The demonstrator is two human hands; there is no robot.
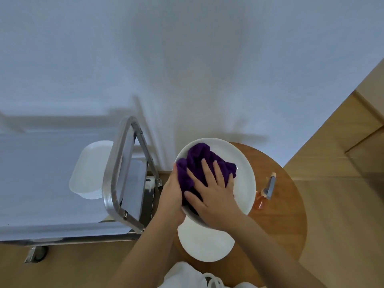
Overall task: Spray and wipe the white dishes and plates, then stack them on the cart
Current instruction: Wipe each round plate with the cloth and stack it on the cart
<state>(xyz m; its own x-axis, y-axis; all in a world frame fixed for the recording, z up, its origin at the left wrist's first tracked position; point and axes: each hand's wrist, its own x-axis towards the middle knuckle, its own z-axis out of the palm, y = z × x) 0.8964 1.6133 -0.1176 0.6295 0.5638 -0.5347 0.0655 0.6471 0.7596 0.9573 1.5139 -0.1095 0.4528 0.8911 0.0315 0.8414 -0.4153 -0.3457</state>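
A large white plate (239, 163) is held tilted above the round wooden table (286, 215). My left hand (171, 196) grips its left rim from the side. A purple cloth (199, 161) lies bunched on the plate, and my right hand (212, 190) presses it flat with fingers spread. Below the held plate, a second white plate (205, 244) lies on the table. A stack of white oval dishes (89, 171) stands on the top of the steel cart (41, 183) at the left.
An orange spray bottle (265, 194) with a grey head stands on the table just right of the held plate. The cart's steel handle (116, 169) rises between the dish stack and my hands. A white wall is behind; wooden floor lies at the right.
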